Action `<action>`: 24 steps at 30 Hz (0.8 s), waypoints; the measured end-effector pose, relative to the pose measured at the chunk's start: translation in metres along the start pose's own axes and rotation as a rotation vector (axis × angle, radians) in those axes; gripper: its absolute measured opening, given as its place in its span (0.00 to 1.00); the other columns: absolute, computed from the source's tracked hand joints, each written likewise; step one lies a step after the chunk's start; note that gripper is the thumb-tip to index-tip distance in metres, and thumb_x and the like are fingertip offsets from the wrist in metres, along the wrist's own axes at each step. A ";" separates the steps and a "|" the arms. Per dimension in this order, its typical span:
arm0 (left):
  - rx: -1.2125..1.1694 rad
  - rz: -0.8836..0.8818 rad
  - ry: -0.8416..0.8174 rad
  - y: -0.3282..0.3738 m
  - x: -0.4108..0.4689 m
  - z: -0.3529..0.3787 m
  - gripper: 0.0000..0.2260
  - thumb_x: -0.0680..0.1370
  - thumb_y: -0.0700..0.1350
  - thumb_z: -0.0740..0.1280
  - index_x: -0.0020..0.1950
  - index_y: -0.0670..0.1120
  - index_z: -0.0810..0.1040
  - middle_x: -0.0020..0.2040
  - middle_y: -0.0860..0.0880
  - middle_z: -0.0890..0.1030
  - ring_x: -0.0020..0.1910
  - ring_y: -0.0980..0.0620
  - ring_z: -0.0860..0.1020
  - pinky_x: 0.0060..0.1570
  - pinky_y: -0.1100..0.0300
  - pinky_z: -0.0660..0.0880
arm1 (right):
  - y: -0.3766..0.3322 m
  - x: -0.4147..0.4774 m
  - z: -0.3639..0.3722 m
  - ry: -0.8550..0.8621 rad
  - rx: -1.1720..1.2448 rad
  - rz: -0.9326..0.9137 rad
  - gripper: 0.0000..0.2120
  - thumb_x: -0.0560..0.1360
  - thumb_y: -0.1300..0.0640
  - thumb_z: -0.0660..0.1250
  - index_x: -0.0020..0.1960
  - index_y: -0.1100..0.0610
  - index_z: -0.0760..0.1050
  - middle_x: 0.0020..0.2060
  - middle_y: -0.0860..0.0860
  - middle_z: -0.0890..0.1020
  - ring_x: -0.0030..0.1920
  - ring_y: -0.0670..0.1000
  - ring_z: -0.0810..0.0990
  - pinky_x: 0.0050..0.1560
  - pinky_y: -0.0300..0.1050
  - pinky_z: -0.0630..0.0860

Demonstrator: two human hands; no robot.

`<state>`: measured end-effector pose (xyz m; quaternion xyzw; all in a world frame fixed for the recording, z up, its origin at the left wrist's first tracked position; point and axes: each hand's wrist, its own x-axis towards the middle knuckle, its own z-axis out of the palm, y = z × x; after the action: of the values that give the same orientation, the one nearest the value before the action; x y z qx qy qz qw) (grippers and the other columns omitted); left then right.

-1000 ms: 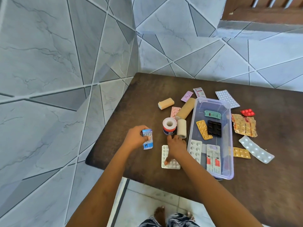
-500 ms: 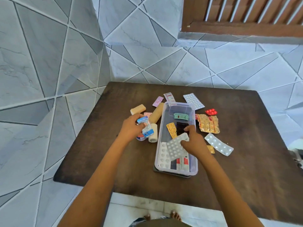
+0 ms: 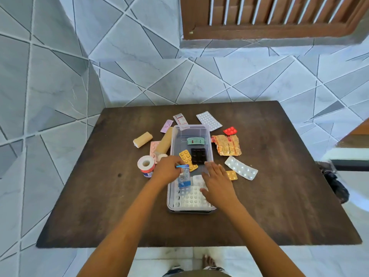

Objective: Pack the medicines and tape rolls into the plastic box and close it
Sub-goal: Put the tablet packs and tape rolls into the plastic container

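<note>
Left hand (image 3: 166, 171): gripping one blue sachet (image 3: 184, 176) over the box (image 3: 173, 148).
Right hand (image 3: 216, 177): fingers spread, holding nothing, hovering over the box's near half.
Box: sitting mid-table (image 3: 279, 196), lidless, holding at least four blister strips.
Tape roll (image 3: 146, 164): one, standing left of the box.
Bandage rolls: two, lying left of the box.

I saw the clear plastic box (image 3: 190, 136) standing open on the bench, its long axis running away from me. Inside lay a white blister sheet (image 3: 191, 197) at the near end, a yellow strip (image 3: 187, 159), a black strip (image 3: 198, 155) and a green strip (image 3: 195, 140) farther in. A blue-and-clear packet (image 3: 184, 176) was held over the box's left wall. Left of the box lay a long tan roll (image 3: 165, 140), a short tan roll (image 3: 142, 139) and a white tape roll (image 3: 146, 163) standing on end. Right of it lay a gold foil sheet (image 3: 227, 144), a red strip (image 3: 230, 130) and a silver strip (image 3: 241, 167).
</note>
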<state>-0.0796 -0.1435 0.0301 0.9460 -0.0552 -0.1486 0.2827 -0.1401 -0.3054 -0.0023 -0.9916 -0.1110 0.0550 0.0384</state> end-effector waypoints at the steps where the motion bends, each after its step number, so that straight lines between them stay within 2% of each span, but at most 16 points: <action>1: 0.008 0.021 -0.023 0.002 0.002 0.005 0.10 0.76 0.38 0.65 0.57 0.42 0.80 0.56 0.43 0.81 0.55 0.44 0.78 0.49 0.58 0.72 | 0.007 -0.004 -0.001 0.092 0.031 0.053 0.30 0.73 0.51 0.67 0.70 0.61 0.64 0.74 0.59 0.61 0.75 0.57 0.59 0.74 0.53 0.56; 2: 0.000 0.037 -0.030 0.004 0.005 0.010 0.11 0.76 0.37 0.64 0.57 0.42 0.80 0.57 0.42 0.81 0.56 0.43 0.78 0.51 0.57 0.73 | 0.014 -0.008 0.000 0.154 0.083 0.108 0.33 0.72 0.50 0.68 0.72 0.62 0.61 0.74 0.59 0.62 0.74 0.57 0.61 0.73 0.52 0.59; 3: -0.018 0.042 -0.032 0.005 0.009 0.015 0.12 0.76 0.36 0.64 0.57 0.41 0.80 0.57 0.40 0.81 0.55 0.41 0.78 0.53 0.55 0.74 | 0.020 -0.011 0.001 0.144 0.166 0.144 0.34 0.74 0.49 0.65 0.73 0.62 0.56 0.75 0.58 0.60 0.75 0.56 0.60 0.73 0.50 0.59; 4: -0.029 0.035 -0.032 0.008 0.013 0.021 0.12 0.76 0.35 0.63 0.58 0.41 0.80 0.56 0.39 0.81 0.55 0.40 0.79 0.53 0.54 0.74 | 0.024 -0.014 0.004 0.088 0.262 0.158 0.33 0.77 0.49 0.61 0.75 0.61 0.52 0.76 0.56 0.57 0.75 0.54 0.57 0.74 0.48 0.57; 6: 0.021 0.015 -0.026 0.013 0.017 0.030 0.14 0.76 0.35 0.63 0.60 0.41 0.77 0.56 0.37 0.80 0.55 0.38 0.78 0.51 0.53 0.74 | 0.026 -0.018 0.008 -0.012 0.362 0.156 0.29 0.79 0.49 0.55 0.75 0.59 0.50 0.76 0.55 0.57 0.75 0.53 0.57 0.73 0.46 0.57; 9: 0.231 0.016 -0.070 0.014 0.020 0.043 0.13 0.76 0.37 0.62 0.61 0.42 0.73 0.58 0.37 0.78 0.56 0.38 0.77 0.49 0.51 0.73 | 0.024 -0.021 0.009 0.025 0.439 0.152 0.27 0.80 0.50 0.54 0.75 0.58 0.52 0.75 0.54 0.61 0.73 0.52 0.63 0.71 0.45 0.62; 12: 0.391 0.021 -0.048 0.017 0.019 0.047 0.12 0.77 0.40 0.62 0.60 0.45 0.75 0.61 0.42 0.75 0.56 0.41 0.77 0.52 0.51 0.74 | 0.029 -0.024 0.013 0.063 0.471 0.137 0.26 0.80 0.47 0.54 0.74 0.56 0.56 0.73 0.53 0.64 0.72 0.52 0.65 0.70 0.46 0.63; 14: 0.279 0.015 0.045 0.024 0.018 0.042 0.10 0.77 0.41 0.63 0.58 0.46 0.77 0.60 0.44 0.76 0.55 0.43 0.78 0.50 0.53 0.73 | 0.038 -0.025 0.015 0.109 0.511 0.162 0.23 0.80 0.48 0.53 0.72 0.56 0.61 0.71 0.53 0.68 0.71 0.52 0.67 0.69 0.46 0.64; 16: 0.150 0.080 0.147 0.039 0.018 0.035 0.08 0.78 0.42 0.63 0.54 0.45 0.79 0.56 0.45 0.80 0.53 0.46 0.79 0.47 0.59 0.72 | 0.055 -0.025 0.017 0.194 0.556 0.266 0.18 0.79 0.55 0.56 0.68 0.57 0.68 0.67 0.55 0.73 0.66 0.54 0.72 0.65 0.47 0.69; 18: 0.079 0.183 0.166 0.060 0.019 0.033 0.08 0.78 0.42 0.63 0.52 0.45 0.80 0.53 0.46 0.83 0.51 0.48 0.80 0.49 0.60 0.74 | 0.075 -0.020 0.016 0.239 0.541 0.390 0.16 0.77 0.61 0.59 0.64 0.60 0.71 0.63 0.57 0.76 0.62 0.56 0.74 0.59 0.49 0.73; 21: 0.210 0.359 0.010 0.097 0.031 0.052 0.09 0.77 0.39 0.62 0.53 0.43 0.80 0.53 0.43 0.82 0.53 0.44 0.79 0.52 0.53 0.75 | 0.106 -0.007 0.013 0.185 0.488 0.532 0.16 0.75 0.64 0.61 0.63 0.62 0.71 0.61 0.58 0.75 0.61 0.59 0.72 0.56 0.51 0.73; 24: 0.528 0.381 -0.208 0.120 0.043 0.084 0.13 0.78 0.38 0.60 0.61 0.39 0.75 0.60 0.39 0.78 0.60 0.40 0.76 0.58 0.50 0.72 | 0.125 0.011 0.010 0.092 0.456 0.562 0.16 0.74 0.64 0.63 0.61 0.62 0.71 0.60 0.60 0.73 0.61 0.60 0.71 0.54 0.52 0.73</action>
<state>-0.0669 -0.2951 0.0189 0.9390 -0.2962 -0.1692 0.0436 -0.1039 -0.4243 -0.0248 -0.9507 0.1826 0.0419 0.2469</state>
